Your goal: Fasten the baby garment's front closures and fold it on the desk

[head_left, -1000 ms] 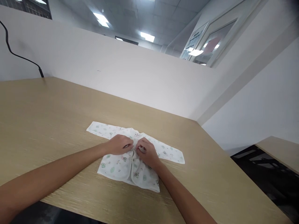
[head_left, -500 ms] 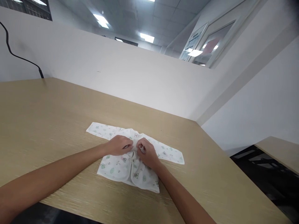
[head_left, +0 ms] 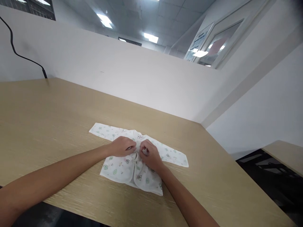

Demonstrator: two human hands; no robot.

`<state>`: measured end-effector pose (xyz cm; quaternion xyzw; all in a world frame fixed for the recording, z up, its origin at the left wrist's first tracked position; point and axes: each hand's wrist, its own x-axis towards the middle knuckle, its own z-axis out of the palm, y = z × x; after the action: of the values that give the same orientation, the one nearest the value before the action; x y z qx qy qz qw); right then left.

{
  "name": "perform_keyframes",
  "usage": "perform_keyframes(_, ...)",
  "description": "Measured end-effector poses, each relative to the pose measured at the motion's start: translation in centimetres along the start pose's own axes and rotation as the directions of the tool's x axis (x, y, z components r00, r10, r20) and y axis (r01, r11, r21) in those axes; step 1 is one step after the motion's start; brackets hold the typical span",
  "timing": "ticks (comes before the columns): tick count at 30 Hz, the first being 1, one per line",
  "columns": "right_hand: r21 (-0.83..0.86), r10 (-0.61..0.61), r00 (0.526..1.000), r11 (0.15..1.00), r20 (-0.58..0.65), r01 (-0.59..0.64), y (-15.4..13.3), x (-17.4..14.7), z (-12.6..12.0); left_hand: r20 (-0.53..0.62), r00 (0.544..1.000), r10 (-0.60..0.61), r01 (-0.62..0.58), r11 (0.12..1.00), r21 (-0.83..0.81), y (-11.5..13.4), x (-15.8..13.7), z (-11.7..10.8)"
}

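A small white baby shirt (head_left: 120,170) with green and grey printed figures lies flat on the wooden table, its sleeves stretched out to both sides. Its front opening runs down the middle, and the two lower flaps part at the hem. My left hand (head_left: 123,146) is closed on the left front edge below the collar, fingers pinched. Facing it, my right hand (head_left: 150,154) pinches the right front edge. A narrow gap separates the fingertips. Whatever small fastening lies under the fingers is hidden.
The light wooden table (head_left: 71,107) meets a white partition (head_left: 132,75) at the back. A black cable (head_left: 28,59) hangs down at the far left. Beyond the table's right edge stands another wooden surface (head_left: 284,154) with dark things beneath it.
The whole view has shifted slightly, moving everything a little to the right. Both hands keep their pinch on the shirt, with hardly any movement relative to it.
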<state>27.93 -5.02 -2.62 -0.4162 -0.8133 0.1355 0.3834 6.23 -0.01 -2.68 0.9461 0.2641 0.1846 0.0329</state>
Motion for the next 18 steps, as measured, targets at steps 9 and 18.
perform_keyframes(9,0.005,-0.015,1.0,1.0,0.02,0.015,0.04,-0.07,-0.03,-0.002,1.0,0.008,-0.008,1.0,0.015,0.01,0.1,-0.05)
perform_keyframes(18,-0.002,-0.019,0.999,1.0,0.026,0.019,0.08,-0.11,-0.02,-0.008,1.0,0.002,-0.002,1.0,-0.006,0.04,0.06,-0.11)
